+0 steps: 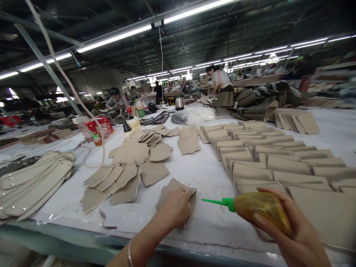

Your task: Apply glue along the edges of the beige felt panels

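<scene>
My right hand (pixel 297 230) is wrapped round a squeeze bottle (pixel 258 209) of amber liquid, probably glue. Its thin green nozzle points left, apart from anything else. On the white table in front of me lies a beige leather-like piece (pixel 169 189). My left hand (pixel 176 207) is closed over its right part, with the fingers bent at the edge; the fingertips are partly hidden. Just left of that piece, loose beige pieces (pixel 122 181) overlap in a spread pile. To the right, beige panels (pixel 250 168) stand in overlapping rows, running up beside the bottle.
Long cream straps with metal studs (pixel 41 185) lie at the left. Behind the pile are a dark cone (pixel 126 125), a red patterned box (pixel 97 128) and another small bottle (pixel 96 139). A cable (pixel 78 96) hangs down to the table. Co-workers (pixel 221 79) stand farther back.
</scene>
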The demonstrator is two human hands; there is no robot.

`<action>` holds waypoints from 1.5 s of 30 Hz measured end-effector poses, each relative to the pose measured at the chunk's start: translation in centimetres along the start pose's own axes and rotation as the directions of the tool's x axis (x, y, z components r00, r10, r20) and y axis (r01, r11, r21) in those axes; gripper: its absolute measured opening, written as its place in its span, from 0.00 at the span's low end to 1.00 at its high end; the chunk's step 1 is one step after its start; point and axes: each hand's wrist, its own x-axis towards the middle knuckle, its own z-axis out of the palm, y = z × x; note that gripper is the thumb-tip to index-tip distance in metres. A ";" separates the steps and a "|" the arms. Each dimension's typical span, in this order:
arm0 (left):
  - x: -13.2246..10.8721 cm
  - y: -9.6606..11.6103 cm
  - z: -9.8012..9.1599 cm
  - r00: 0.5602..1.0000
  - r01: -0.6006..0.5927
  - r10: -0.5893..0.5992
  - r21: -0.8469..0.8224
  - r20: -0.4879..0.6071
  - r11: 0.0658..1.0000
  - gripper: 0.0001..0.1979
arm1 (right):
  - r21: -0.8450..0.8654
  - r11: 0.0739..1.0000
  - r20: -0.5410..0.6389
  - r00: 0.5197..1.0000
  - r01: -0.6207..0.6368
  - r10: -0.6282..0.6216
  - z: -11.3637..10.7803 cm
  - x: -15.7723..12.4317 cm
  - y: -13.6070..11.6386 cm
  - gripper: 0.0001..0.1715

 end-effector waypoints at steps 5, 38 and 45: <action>0.3 -0.7 -0.2 0.999 -0.036 0.035 -0.032 -0.010 0.999 0.29 | -0.036 0.984 0.207 0.965 0.172 -0.161 2.0 0.8 0.6 0.27; 0.1 -1.3 0.4 0.995 -0.094 0.096 -0.135 0.008 0.986 0.25 | -0.132 0.949 0.350 0.909 0.286 -0.226 3.1 2.2 3.1 0.24; -0.1 -1.6 0.6 0.995 -0.082 0.089 -0.150 0.036 0.985 0.26 | -0.147 0.951 0.284 0.932 0.273 -0.224 3.2 2.1 3.1 0.24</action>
